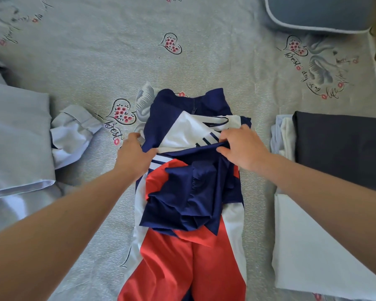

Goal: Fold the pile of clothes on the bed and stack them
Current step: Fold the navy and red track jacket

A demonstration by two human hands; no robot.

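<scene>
A navy, white and red track jacket (191, 192) lies lengthwise on the bed in front of me, collar at the far end, with navy sleeve cloth bunched over its middle. My left hand (133, 154) grips the jacket's left edge near the shoulder. My right hand (240, 146) pinches a fold of navy cloth near the chest, thumb under the edge. To the right sits a stack of folded clothes (339, 148) with a dark navy piece on top and a white piece (308, 246) nearer me.
The grey patterned bedsheet (117, 61) covers the bed. Pale blue garments (15, 135) lie at the left, one with a cuffed sleeve (74, 131) sticking out. A blue pillow (317, 14) rests at the far right, beside the bed's right edge.
</scene>
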